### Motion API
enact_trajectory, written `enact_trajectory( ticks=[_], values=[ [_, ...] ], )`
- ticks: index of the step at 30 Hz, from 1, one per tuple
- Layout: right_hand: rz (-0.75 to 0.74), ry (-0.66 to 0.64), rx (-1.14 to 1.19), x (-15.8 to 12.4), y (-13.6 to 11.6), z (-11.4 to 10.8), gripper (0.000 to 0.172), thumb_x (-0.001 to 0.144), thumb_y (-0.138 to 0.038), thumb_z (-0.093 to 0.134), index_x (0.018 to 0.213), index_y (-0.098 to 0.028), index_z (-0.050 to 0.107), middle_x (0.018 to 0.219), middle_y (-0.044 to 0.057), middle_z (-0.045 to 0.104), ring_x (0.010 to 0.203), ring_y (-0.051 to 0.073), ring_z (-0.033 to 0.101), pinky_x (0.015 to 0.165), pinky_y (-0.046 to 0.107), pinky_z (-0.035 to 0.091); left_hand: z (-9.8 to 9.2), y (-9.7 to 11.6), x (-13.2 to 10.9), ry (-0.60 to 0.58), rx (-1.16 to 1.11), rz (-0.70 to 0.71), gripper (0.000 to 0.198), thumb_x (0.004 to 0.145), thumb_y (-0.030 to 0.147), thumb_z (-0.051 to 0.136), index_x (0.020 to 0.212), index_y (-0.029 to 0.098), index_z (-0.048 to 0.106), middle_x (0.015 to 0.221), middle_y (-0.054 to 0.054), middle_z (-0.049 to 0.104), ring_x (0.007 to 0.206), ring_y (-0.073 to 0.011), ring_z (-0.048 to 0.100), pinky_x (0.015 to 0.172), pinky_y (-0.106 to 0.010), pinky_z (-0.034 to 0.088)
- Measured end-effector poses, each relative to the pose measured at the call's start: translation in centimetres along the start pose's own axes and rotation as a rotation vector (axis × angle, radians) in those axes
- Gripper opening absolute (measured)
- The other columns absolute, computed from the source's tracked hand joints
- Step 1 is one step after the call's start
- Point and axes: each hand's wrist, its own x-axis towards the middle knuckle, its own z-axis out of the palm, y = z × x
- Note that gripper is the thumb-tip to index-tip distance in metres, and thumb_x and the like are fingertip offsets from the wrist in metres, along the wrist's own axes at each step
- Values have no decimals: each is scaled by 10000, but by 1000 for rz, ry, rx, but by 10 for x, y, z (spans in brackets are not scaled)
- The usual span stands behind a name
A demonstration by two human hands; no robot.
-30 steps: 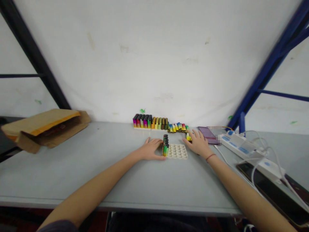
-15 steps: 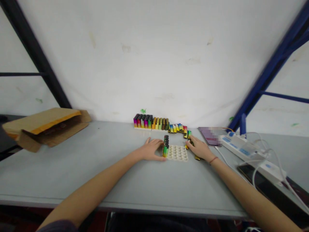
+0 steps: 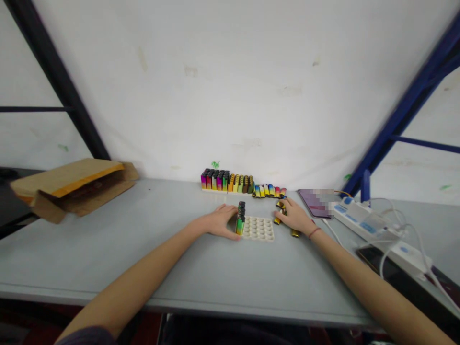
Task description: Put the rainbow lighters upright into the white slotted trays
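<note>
A white tray (image 3: 259, 230) with rows of round holes lies on the table, and one row of upright green-yellow lighters (image 3: 240, 221) with black tops fills its left end. My left hand (image 3: 221, 221) is closed round that end, thumb at the front corner and fingers behind. To the right of the tray, my right hand (image 3: 295, 216) has its fingers bent over loose lighters (image 3: 277, 221) with gold ends; its palm partly hides them. Another lighter (image 3: 295, 233) lies below this hand, near the wrist.
At the wall stand two filled trays, one of black-topped lighters (image 3: 214, 181) and one of gold-topped lighters (image 3: 240, 184). Several colourful lighters (image 3: 268, 191) lie beside them. A phone (image 3: 316, 203), a power strip (image 3: 381, 234) with cables, and a dark tablet-like device (image 3: 395, 278) are right; an open cardboard box (image 3: 75, 187) is left.
My left hand and the tray with its lighters have shifted a little left. My right hand has moved slightly, and a lighter by its fingertips has come nearer, away from the group at the wall.
</note>
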Motion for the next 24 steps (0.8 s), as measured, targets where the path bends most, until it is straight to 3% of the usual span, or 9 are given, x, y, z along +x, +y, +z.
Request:
enact_trajectory(
  ticks=[6,13,16,19,24],
  values=[
    [-9,-11,-6,-15,0,-5,284,816,-312,506,1024,-119,526,976,131,585,911,239,566,838,345,437,2,-3,0,3,9,-16,906,666,659,676,1348,146,371,1428,-165,413,1341,-338,338,1147,-481,137],
    [-175,-19,81,-52,-15,-14,219,849,-266,498,1008,-140,579,1232,168,554,1191,264,499,1028,392,372,1,-6,0,-25,15,-22,965,663,668,670,1386,134,319,1464,-181,362,1363,-342,300,1150,-480,122],
    [-254,-53,148,-46,-20,-12,238,887,-254,458,1064,-147,576,1253,155,567,1221,249,491,1042,394,369,1,-7,1,-25,20,-32,978,652,673,674,1388,134,319,1466,-180,360,1365,-351,292,1147,-481,138],
    [-267,-54,199,-26,-27,-4,260,919,-238,393,1095,-150,564,1163,139,617,1108,235,564,975,394,423,1,-7,0,-21,23,-22,975,646,676,678,1388,154,319,1461,-164,375,1357,-348,309,1146,-481,144],
    [-238,125,238,4,-35,-2,293,953,-256,317,1035,-159,581,1057,123,639,1032,222,576,939,371,435,0,-3,-1,-27,16,-34,967,659,655,683,1394,148,313,1473,-171,354,1372,-348,285,1155,-472,122]
  ],
)
